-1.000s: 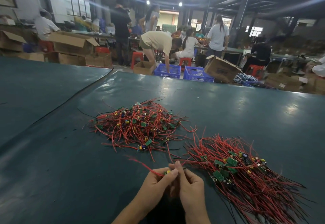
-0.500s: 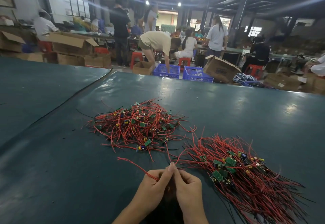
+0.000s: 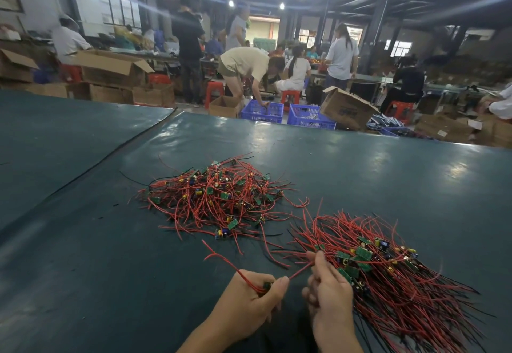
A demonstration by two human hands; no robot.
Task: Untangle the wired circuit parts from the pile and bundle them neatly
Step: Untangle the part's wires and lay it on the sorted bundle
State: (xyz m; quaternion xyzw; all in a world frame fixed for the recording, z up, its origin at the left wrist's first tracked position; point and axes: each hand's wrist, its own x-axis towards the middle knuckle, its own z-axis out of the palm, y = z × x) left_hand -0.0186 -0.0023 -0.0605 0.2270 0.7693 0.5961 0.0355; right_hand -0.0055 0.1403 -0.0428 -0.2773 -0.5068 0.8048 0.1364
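Note:
A tangled pile [image 3: 216,197] of small green circuit boards with red and black wires lies in the middle of the dark green table [image 3: 360,164]. To its right, a sorted bundle [image 3: 388,275] lies with its wires fanned out. My left hand [image 3: 252,297] grips one small circuit part [image 3: 267,285], its red wire curling away to the left. My right hand [image 3: 329,294] pinches another red wire [image 3: 302,269] of that same part, stretched between the two hands beside the bundle's near edge.
The table's far edge [image 3: 332,131] runs across the view, and a seam [image 3: 110,159] runs down its left side. Beyond it stand cardboard boxes [image 3: 346,109], blue crates [image 3: 263,111], red stools and several people working.
My hands, pressed together a second ago, have drawn apart. The right hand has slid out along a red wire toward the bundle, stretching it straight, while the left keeps the board.

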